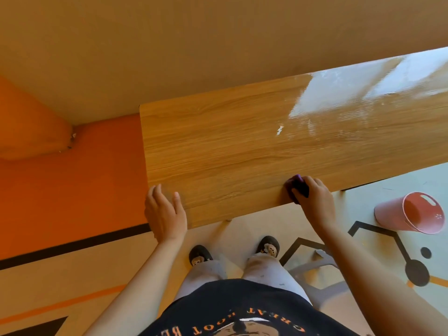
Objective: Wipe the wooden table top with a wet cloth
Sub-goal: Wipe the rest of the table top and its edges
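The wooden table top (242, 141) runs from the middle of the view to the upper right, against a tan wall. Its far right part shines wet. My right hand (315, 200) grips a small purple cloth (297, 184) and presses it on the table near the front edge. My left hand (164, 212) rests at the table's front left corner, fingers straight and thumb lying on the top. A small white mark (280, 130) shows on the wood near the middle.
A pink bucket (412, 213) stands on the floor at the right, below the table's edge. My feet in dark slippers (268, 246) stand just before the table. An orange wall (72, 178) is to the left. The floor carries black lines and dots.
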Demonstrator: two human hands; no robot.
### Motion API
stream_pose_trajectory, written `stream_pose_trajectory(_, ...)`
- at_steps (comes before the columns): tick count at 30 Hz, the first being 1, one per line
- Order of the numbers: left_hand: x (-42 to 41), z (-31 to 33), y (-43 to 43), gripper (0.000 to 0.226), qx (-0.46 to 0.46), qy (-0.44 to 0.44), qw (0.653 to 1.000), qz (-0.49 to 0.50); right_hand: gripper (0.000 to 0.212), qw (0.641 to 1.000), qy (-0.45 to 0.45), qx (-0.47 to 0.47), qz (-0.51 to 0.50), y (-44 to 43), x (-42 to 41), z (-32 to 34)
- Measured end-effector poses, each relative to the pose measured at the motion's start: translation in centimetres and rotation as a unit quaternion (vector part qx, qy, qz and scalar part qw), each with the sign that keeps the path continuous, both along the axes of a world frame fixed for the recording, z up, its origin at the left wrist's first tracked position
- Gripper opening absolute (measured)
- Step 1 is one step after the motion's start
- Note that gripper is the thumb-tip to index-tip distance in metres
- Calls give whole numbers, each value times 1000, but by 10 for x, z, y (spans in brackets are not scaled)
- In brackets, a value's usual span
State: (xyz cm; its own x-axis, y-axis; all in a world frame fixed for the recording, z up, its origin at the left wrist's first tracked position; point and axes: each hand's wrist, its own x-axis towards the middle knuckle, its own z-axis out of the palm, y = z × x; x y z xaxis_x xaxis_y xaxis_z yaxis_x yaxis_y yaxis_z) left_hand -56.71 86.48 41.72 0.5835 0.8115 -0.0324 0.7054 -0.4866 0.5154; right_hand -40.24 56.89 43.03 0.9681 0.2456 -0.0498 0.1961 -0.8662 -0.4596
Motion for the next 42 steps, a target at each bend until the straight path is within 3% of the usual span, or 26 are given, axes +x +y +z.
stream_pose_trajectory(6, 38, 20, -88, 50, -29, -16, 986, -163, 23, 1000, 14, -1, -17, -58, 34, 5)
stream_pose_trajectory(12, 72, 25, -166, 16, -101, 32, 947, -304, 25, 997, 46, -20, -64, -124, 84, 12)
stream_pose_trajectory(17, 113, 26, -202, 10, -97, 76, 922, -367, 15, 989, 58, -51, -129, -176, 121, 22)
stream_pose_trajectory(24, 159, 35, -217, 17, -60, 65, 916, -391, 16, 987, 26, 10, -160, -189, 113, 29)
stream_pose_trajectory(31, 187, 18, -196, 37, 59, 89, 918, -381, 24, 998, 45, 42, 30, -80, 110, 19)
stream_pose_trajectory(37, 203, 7, -178, 39, 86, 100, 923, -360, 32, 987, 60, 21, 145, -3, 154, 5)
stream_pose_trajectory(42, 208, 6, -177, 34, 85, 103, 923, -361, 30, 996, 45, 25, 77, -20, 206, 3)
